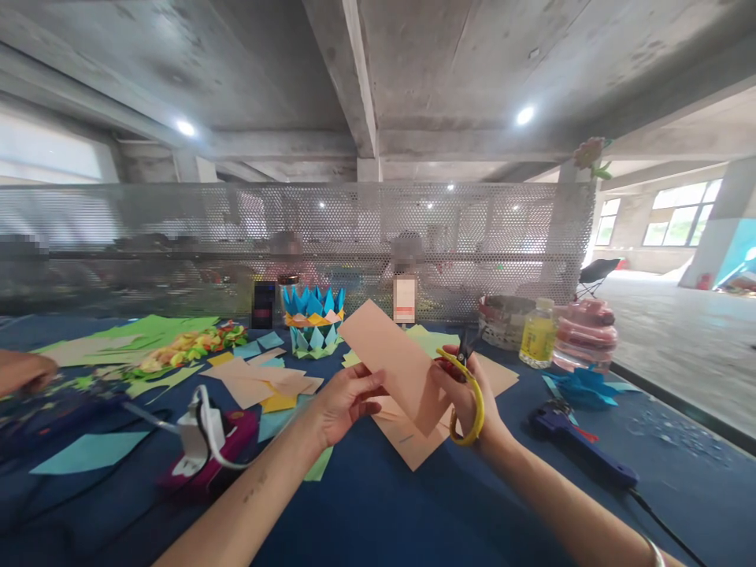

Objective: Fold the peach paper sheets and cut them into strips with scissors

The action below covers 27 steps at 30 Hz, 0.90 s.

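A tan paper strip point(390, 354) is held up at a slant between my two hands. My left hand point(351, 400) pinches its lower left edge between thumb and fingers. At the right end, my right hand point(476, 405) grips the same strip with thumb and fingers while a pair of yellow-handled scissors point(479, 405) hangs on it, the dark blades pointing up and away from the paper. Beneath the strip, more tan paper point(410, 453) lies on the blue tabletop point(378, 520).
Left are a white plug on a purple power strip point(236, 441), loose paper pieces point(242, 382) and another person's hand point(27, 370). A folded-paper basket point(313, 323) stands behind. Right are a glue gun point(582, 445), blue paper flower point(584, 387), yellow bottle point(537, 335) and pink jug point(584, 335).
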Tool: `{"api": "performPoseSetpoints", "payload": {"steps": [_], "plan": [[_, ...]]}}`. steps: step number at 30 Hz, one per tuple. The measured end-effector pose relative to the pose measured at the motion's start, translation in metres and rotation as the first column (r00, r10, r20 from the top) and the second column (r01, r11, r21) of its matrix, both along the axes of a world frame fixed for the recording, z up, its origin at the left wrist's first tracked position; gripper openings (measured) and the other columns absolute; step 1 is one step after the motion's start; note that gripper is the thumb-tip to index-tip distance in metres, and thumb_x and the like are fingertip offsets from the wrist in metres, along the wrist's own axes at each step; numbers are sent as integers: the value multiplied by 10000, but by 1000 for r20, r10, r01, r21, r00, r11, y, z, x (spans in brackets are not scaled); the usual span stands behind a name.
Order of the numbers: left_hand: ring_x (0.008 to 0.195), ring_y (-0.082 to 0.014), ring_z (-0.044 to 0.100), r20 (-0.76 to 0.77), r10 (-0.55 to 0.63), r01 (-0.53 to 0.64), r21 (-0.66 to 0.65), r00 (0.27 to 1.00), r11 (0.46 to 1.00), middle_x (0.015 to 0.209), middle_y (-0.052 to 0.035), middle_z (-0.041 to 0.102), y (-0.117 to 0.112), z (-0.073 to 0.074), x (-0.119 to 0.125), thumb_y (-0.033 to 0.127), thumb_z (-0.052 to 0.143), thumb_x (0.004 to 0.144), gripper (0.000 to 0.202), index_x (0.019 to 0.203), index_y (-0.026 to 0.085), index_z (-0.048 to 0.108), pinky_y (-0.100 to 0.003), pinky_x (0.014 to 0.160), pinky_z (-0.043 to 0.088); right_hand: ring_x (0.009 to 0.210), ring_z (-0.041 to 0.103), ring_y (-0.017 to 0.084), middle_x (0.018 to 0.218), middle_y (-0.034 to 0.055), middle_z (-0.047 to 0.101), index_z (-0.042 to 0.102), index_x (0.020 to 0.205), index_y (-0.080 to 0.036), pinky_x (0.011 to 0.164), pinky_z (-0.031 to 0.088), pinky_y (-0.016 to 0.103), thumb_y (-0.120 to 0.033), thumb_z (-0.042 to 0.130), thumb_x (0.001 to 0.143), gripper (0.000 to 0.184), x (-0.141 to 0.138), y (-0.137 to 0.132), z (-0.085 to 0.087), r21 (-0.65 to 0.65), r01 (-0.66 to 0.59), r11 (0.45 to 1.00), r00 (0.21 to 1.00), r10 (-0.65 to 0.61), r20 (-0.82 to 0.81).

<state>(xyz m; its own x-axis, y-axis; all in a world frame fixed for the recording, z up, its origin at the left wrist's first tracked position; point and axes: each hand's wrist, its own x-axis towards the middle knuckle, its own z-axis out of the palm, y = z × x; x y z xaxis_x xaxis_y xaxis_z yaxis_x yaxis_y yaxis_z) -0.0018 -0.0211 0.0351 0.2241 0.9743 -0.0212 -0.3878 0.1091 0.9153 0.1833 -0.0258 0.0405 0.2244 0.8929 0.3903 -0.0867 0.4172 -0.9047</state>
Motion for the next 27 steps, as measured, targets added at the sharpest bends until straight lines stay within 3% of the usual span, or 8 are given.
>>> {"api": "performPoseSetpoints", "payload": {"steps": [4,7,11,17,19,21,24,27], "plan": [[672,-125,606,52,206,-211,112,977,971,767,-47,704,5,-4,-3,161,813,511,201,691,135,727,-218,607,506,643,566,155,713,-22,599,502,965,-208,665,431,296,-394,728,657,425,0,3,-6,1,-47,999,999,47,26],[901,-198,621,112,277,-299,340,954,892,892,-64,711,5,-2,-6,195,792,529,167,690,177,749,-287,802,504,562,521,123,684,-42,558,490,972,-213,600,432,281,-456,705,708,418,3,11,-12,-1,-79,997,997,79,-5],[1142,-278,527,-18,363,-290,564,932,773,1202,-95,597,1,0,-7,230,748,581,169,749,215,766,-324,837,492,541,540,135,660,-21,561,504,862,-203,495,449,267,-526,725,659,441,1,17,-13,-97,-213,972,963,192,-189],[1174,-239,511,-208,478,-196,722,853,664,1232,-72,579,2,-6,-2,223,631,721,173,832,247,762,-342,956,425,561,581,130,655,-30,594,545,890,-186,542,481,250,-401,807,586,455,-10,-3,-4,-216,-438,873,894,397,-209],[1183,-234,508,-186,472,-240,670,862,702,1239,-63,588,3,-7,0,226,648,715,259,959,249,732,-326,932,437,601,598,127,670,-48,595,549,954,-197,580,483,235,-304,847,521,536,-10,-7,-4,-213,-390,896,915,349,-204],[1129,-234,552,-118,402,-292,511,908,809,1199,-76,625,3,-6,0,271,670,714,351,1062,226,683,-318,876,465,619,608,130,666,-53,596,559,964,-198,592,478,227,-281,845,515,539,-7,-6,-5,-202,-354,913,927,314,-205],[945,-224,642,-27,149,-139,229,988,964,1038,-111,697,1,-5,2,379,672,738,345,998,153,680,-302,779,495,642,630,154,701,-37,625,573,976,-213,596,485,247,-302,814,561,489,-3,-2,-6,-188,-338,922,931,298,-211],[790,-198,672,18,-7,5,105,1000,994,866,-103,728,-2,-4,4,353,734,689,292,865,122,697,-271,706,501,689,653,193,759,-6,654,579,986,-218,642,511,303,-326,783,603,447,-1,1,-7,-170,-357,918,924,320,-210]]}}
